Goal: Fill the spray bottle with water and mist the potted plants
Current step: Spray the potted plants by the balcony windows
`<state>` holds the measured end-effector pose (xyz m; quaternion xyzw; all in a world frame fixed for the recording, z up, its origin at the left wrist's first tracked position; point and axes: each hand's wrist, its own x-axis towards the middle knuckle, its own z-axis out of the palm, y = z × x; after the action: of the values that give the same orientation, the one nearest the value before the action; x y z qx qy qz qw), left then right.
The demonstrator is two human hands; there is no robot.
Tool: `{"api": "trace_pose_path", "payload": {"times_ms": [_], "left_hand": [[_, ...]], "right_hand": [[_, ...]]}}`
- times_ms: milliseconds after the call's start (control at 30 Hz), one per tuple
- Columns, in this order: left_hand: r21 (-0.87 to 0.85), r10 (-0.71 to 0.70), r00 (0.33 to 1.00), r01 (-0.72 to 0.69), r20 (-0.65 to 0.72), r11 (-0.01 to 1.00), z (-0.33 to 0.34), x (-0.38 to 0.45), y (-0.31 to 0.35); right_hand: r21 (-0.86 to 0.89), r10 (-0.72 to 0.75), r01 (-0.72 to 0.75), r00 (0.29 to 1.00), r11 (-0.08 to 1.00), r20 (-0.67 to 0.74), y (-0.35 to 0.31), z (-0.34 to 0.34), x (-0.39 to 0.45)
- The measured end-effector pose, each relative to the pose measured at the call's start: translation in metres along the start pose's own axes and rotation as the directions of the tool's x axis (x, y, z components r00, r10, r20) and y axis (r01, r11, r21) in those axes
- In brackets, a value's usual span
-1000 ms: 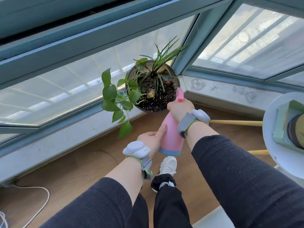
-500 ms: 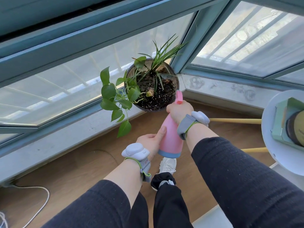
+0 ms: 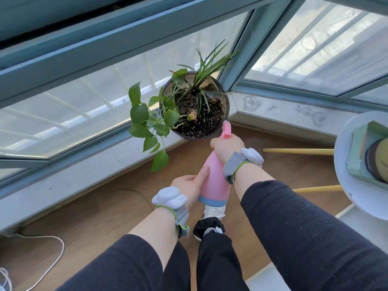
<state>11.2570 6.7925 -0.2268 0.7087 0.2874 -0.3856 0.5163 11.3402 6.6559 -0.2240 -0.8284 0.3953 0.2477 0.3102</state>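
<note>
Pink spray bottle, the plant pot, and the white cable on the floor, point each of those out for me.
Pink spray bottle (image 3: pixel 213 181), head view, on the middle of its pink body.
Plant pot (image 3: pixel 226 106), head view, on its dark right rim.
White cable (image 3: pixel 59 252), head view, on the bend of its loop on the wooden floor.

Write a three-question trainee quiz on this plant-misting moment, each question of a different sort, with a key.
1. True or false: the spray bottle is held with both hands.
2. Multiple choice: the bottle's pink nozzle points toward A) the round white table, B) the potted plant on the windowsill, C) the white cord on the floor.
3. Fill in: the left hand steadies the bottle near its ____ base band.

Key
1. True: the right hand grips the neck at the top, and the left hand holds the lower body.
2. B
3. blue
</note>
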Motion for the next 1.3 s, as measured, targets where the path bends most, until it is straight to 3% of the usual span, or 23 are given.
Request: {"api": "trace_pose_path", "payload": {"times_ms": [867,1300], "left_hand": [[0.001,-0.017,1.000,0.017,-0.003,1.000,-0.025,-0.017,-0.022],[-0.064,-0.058,0.997,0.054,-0.057,0.997,-0.046,-0.023,-0.027]], "right_hand": [[0.054,0.035,-0.040,0.995,0.998,0.093,-0.001,0.017,-0.034],[0.000,0.029,-0.029,0.977,1.000,0.210,-0.028,0.028,-0.051]]}}
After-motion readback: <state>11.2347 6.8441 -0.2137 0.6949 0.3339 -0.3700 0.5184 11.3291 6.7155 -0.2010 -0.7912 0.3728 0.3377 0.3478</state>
